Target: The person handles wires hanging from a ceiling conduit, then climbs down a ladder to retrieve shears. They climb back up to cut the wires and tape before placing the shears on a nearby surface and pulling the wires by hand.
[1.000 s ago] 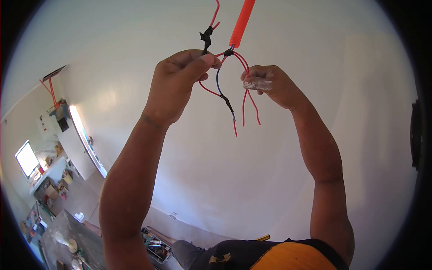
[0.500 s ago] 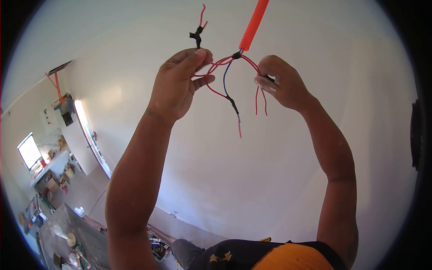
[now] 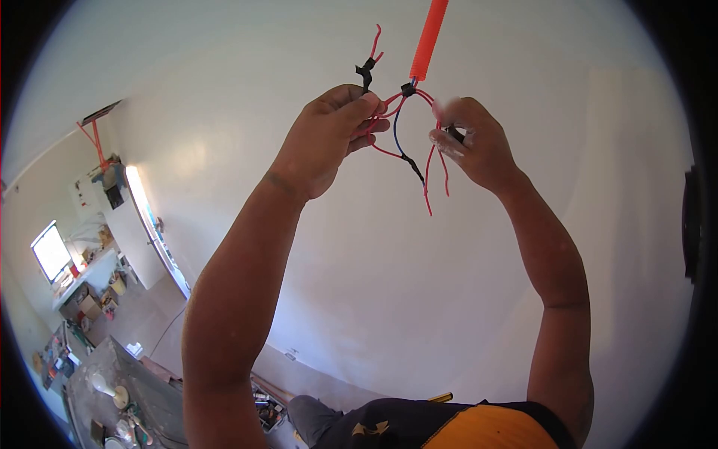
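Observation:
An orange corrugated conduit (image 3: 428, 45) hangs from above, with red wires and a blue wire (image 3: 397, 129) coming out of its lower end through a black-taped bundle (image 3: 407, 90). My left hand (image 3: 329, 138) pinches red wires left of the bundle. Above its fingertips stands a black-taped wire joint (image 3: 365, 72) with two red ends. My right hand (image 3: 479, 146) is closed on red wires (image 3: 431, 166) whose ends dangle below it. Something dark (image 3: 455, 135) shows between its fingers, possibly tape. Between my hands hangs another black-taped joint (image 3: 413, 167).
A pale wall (image 3: 359, 277) stands in front of me. At lower left is a grey table (image 3: 142, 374) bearing a white light bulb (image 3: 103, 385) and other items. Beyond it are a doorway (image 3: 153, 228), a bright window (image 3: 51, 251) and a cluttered counter (image 3: 93, 269).
My left hand has moved right, closer to my right hand, bringing its wires and taped joint along. The conduit's end and hanging joint have shifted right. Right fingertips blur slightly.

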A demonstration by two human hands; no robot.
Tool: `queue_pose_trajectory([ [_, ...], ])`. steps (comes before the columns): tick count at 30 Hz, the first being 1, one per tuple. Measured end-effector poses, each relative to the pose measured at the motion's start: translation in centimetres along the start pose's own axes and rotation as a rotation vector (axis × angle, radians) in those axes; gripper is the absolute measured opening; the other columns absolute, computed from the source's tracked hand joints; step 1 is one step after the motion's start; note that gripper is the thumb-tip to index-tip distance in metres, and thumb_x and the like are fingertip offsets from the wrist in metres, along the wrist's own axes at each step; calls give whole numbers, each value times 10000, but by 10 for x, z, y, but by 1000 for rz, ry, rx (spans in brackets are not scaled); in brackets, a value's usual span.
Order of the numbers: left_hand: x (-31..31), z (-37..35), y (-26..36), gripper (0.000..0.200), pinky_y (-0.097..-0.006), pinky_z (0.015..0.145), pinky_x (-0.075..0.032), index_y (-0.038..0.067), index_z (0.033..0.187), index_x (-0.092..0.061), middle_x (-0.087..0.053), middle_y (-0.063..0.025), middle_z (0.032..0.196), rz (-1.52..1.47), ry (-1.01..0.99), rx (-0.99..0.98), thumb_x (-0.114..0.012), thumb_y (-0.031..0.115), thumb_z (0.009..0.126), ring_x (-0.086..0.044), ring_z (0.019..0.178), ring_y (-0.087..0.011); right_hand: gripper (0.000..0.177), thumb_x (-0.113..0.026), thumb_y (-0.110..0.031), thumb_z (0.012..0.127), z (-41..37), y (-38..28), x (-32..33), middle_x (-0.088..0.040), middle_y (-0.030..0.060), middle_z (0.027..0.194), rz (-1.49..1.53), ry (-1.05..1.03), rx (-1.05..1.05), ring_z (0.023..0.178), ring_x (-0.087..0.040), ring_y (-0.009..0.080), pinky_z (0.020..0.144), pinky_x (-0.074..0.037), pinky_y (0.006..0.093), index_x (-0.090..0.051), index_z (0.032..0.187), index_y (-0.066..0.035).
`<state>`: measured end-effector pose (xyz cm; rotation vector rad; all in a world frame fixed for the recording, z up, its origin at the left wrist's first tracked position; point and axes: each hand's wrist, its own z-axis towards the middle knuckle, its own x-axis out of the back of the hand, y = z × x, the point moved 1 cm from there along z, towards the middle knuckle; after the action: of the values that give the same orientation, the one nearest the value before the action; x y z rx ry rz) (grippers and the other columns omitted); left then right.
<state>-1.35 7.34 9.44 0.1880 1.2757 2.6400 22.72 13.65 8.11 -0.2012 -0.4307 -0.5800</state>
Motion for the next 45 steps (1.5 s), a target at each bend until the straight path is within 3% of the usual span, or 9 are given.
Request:
queue_pose_trajectory([
  [8, 2, 7, -8, 273, -372, 951, -502, 34, 1150, -598, -670, -82, 1136, 78, 87, -1, -543, 269, 1023, -640, 1090, -203, 270, -778, -172, 856, 0, 3, -1, -600, 28, 982, -39, 76, 140, 774, -629, 160, 702, -526, 318, -554, 975, -78],
  [16, 5, 5, -14, 263, -362, 945, -505, 46, 1147, -608, -671, -78, 1165, 44, 72, -27, -538, 270, 1029, -634, 1097, -194, 207, -603, -218, 992, -17, 19, -6, -622, 8, 806, 755, -121, -464, 769, -586, 102, 651, -454, 275, -642, 899, -37],
  [20, 7, 6, -9, 261, -364, 950, -502, 49, 1144, -609, -661, -84, 1185, 26, 84, -31, -538, 273, 1029, -626, 1114, -192, 246, -569, -230, 1001, -33, 30, -21, -623, 8, 819, 901, -332, -476, 746, -572, 101, 648, -456, 270, -682, 950, -19],
  [23, 4, 2, -13, 256, -374, 944, -505, 50, 1143, -610, -649, -89, 1203, 32, 87, -28, -534, 267, 1031, -621, 1124, -197, 257, -598, -249, 982, -40, 24, -33, -636, 14, 823, 716, -351, -467, 751, -579, 109, 644, -460, 276, -690, 947, -11],
  [30, 1, 13, -31, 282, -368, 895, -527, 46, 1178, -607, -633, -82, 1202, -17, 117, -55, -552, 274, 1021, -614, 1135, -199, 186, -645, -201, 939, -36, 29, -42, -649, 25, 805, 807, -362, -498, 682, -525, 92, 617, -423, 255, -714, 941, -29],
  [33, -2, 8, -46, 396, -354, 886, -531, 26, 1259, -548, -601, -84, 1209, 74, 189, -146, -597, 320, 998, -614, 1127, -196, 188, -644, -207, 942, -36, 27, -42, -651, 23, 810, 803, -351, -500, 700, -540, 93, 624, -429, 255, -713, 945, -32],
  [36, -7, -3, -70, 666, -384, 915, -503, -30, 1369, -406, -543, -185, 1266, 226, 171, -244, -696, 382, 934, -564, 1140, -216, 182, -639, -205, 954, -39, 29, -44, -662, 18, 819, 700, -337, -457, 721, -557, 92, 637, -437, 255, -716, 951, -40],
  [40, -17, -21, -92, 742, -406, 942, -494, -27, 1377, -385, -537, -200, 1262, 263, 192, -127, -738, 413, 895, -564, 1159, -250, 181, -633, -204, 968, -47, 29, -45, -678, 15, 839, 674, -320, -453, 739, -569, 89, 644, -446, 258, -720, 962, -46],
  [45, -20, -24, -103, 683, -372, 898, -518, -35, 1379, -417, -577, -201, 1237, 390, 56, -143, -738, 308, 883, -598, 1156, -259, 227, -643, -266, 970, -53, 29, -46, -735, 39, 928, 728, -376, -414, 783, -603, 98, 653, -446, 270, -700, 1029, -54],
])
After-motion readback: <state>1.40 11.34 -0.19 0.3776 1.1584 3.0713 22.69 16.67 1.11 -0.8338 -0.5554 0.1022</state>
